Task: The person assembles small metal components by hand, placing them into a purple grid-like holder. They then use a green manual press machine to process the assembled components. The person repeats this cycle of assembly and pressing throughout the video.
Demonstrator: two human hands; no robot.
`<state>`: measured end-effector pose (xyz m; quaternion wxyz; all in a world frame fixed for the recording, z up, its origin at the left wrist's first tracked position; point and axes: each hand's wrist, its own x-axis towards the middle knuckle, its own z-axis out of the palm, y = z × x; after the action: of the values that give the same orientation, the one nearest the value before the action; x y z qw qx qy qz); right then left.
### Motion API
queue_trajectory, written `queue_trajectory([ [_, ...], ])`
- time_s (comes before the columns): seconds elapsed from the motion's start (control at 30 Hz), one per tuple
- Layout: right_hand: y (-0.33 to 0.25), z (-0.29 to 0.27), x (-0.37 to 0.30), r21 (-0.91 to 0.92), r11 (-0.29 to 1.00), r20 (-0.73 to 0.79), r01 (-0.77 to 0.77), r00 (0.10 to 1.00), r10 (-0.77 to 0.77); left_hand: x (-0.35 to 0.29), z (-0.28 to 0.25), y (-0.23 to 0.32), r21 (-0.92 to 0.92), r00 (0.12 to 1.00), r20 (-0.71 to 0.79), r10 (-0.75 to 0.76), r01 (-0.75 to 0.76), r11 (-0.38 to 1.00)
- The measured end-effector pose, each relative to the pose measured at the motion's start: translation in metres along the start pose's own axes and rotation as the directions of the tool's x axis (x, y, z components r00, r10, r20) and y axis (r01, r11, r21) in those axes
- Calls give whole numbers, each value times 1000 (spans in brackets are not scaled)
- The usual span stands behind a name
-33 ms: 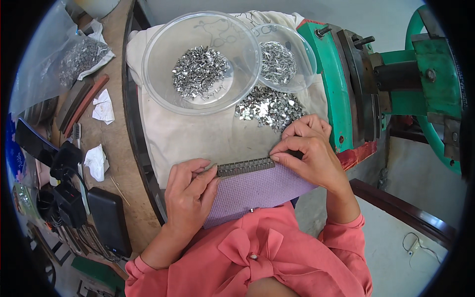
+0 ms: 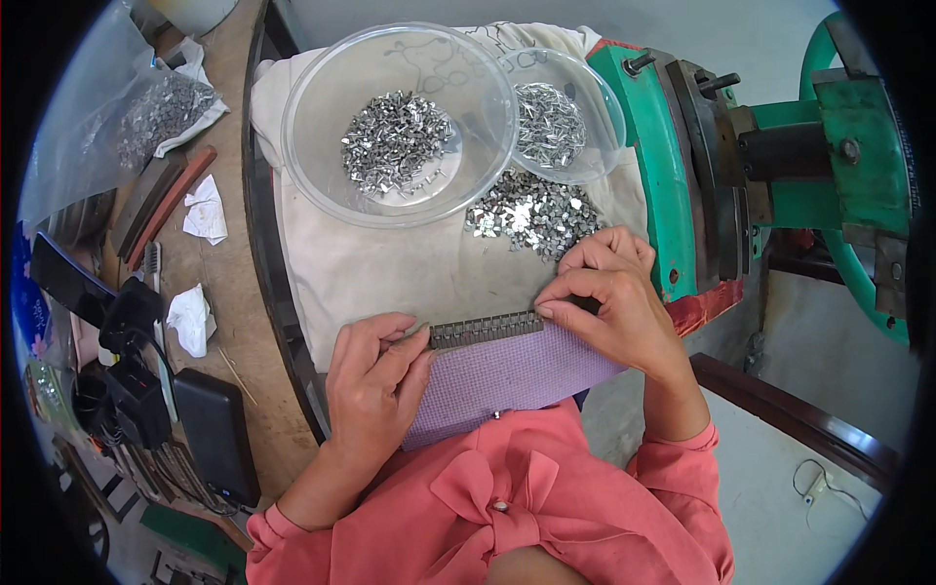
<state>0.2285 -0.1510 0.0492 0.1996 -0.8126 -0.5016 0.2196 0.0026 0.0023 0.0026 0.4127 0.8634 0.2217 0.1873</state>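
Note:
A dark metal strip with a row of narrow slots lies along the upper edge of a purple woven mat, close to my body. Its left end is gripped between the thumb and fingers of my left hand. My right hand is closed in a pinch, thumb and forefinger meeting at the strip's right end. Any small piece between those fingertips is hidden. Just beyond my right hand, a loose heap of small flat metal pieces rests on the pale cloth.
A large clear bowl holds short metal bits, and a smaller clear bowl holds thin metal pins. A green machine borders the right side. On the wooden table at left are crumpled tissue and a black power bank.

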Motion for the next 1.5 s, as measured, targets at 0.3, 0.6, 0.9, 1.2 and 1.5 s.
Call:
queue_trajectory([
  [0.3, -6, -31, 32, 10, 991, -379, 130, 918, -117, 2, -2, 0, 15, 1000, 4, 18, -18, 1000],
  [0.6, -1, -20, 61, -226, 969, -473, 101, 858, -200, 1, -3, 0, 1, 1000, 8, -11, 11, 1000],
  [0.9, -32, 26, 30, 142, 969, -158, 203, 971, -180, 3, -6, 0, 7, 999, 53, -8, 8, 1000],
  [1.2, -36, 37, 30, 129, 980, -19, 152, 988, -151, 4, -8, 1, -22, 997, 74, -18, 20, 1000],
  [1.5, -35, 33, 32, 181, 973, -33, 146, 989, -142, 3, -9, 1, -27, 995, 100, -26, 29, 999],
])
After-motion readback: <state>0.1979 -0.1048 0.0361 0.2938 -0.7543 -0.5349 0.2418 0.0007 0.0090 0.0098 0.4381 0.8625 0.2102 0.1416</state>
